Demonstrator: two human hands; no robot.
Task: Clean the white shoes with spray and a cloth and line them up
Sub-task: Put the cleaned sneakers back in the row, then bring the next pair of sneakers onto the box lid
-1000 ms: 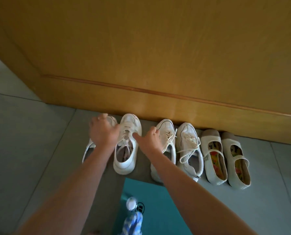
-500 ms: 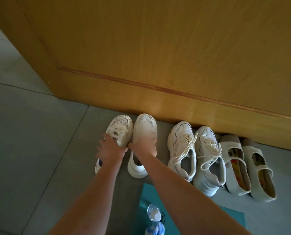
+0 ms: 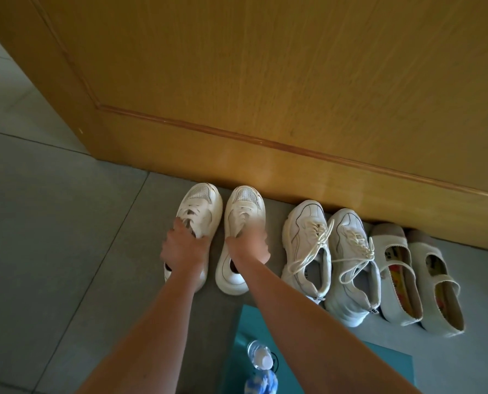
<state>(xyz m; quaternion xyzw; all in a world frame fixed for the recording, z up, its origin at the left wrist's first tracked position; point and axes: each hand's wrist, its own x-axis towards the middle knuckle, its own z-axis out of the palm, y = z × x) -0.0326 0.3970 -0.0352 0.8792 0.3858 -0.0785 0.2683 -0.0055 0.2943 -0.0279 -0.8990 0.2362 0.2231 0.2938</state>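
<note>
Shoes stand in a row on the grey tiled floor (image 3: 52,223), toes toward the wooden door (image 3: 265,81): we count six, in three pairs. Our left hand (image 3: 184,245) lies over the leftmost mesh sneaker (image 3: 198,206), its fingers (image 3: 177,227) spread across the laces and tongue while the heel of that shoe is hidden under our wrist. Our right hand (image 3: 249,243) rests on the second mesh sneaker (image 3: 241,211), just beside the first, fingers curled over the shoe's opening at mid-length; the hand is blurred, so we cannot tell whether it grips the collar or only presses on it. The toe of each shoe pokes out beyond the fingers, close to the door's bottom rail.

To the right, with a gap between, sit two lace-up sneakers (image 3: 308,245) with loose cream laces, side by side, and then a pair of strap flats (image 3: 396,274) with patterned insoles, touching each other.

Near our forearms at the bottom edge, a teal mat (image 3: 379,365) lies on the floor, and a clear bottle (image 3: 259,362) stands on it, with a blue-and-white cloth (image 3: 261,385) wrapped at its base.
</note>
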